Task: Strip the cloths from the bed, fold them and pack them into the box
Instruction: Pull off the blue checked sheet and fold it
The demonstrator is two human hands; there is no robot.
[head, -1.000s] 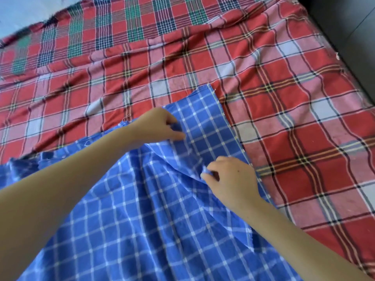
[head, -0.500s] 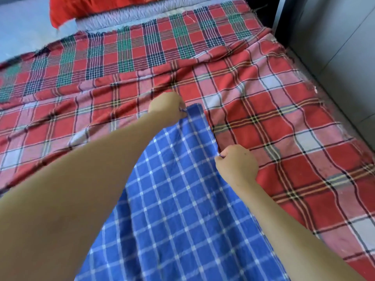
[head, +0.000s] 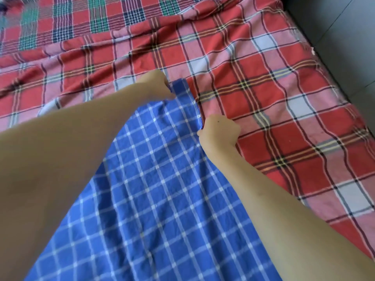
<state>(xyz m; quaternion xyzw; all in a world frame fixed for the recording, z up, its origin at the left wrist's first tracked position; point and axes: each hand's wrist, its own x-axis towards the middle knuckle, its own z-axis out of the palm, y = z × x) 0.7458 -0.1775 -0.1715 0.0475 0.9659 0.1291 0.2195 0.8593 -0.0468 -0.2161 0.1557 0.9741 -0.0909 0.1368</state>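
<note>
Over the red sheet [head: 263,102], the blue cloth [head: 154,189], running near to far, is pinched at its far corner by the left hand [head: 157,86], nearer by the right hand [head: 218,131].

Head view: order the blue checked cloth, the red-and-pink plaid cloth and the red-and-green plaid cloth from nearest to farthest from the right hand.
1. Blue checked cloth: edge pinched in the right hand.
2. Red-and-pink plaid cloth: spread beside that hand.
3. Red-and-green plaid cloth: far away, upper left.
</note>
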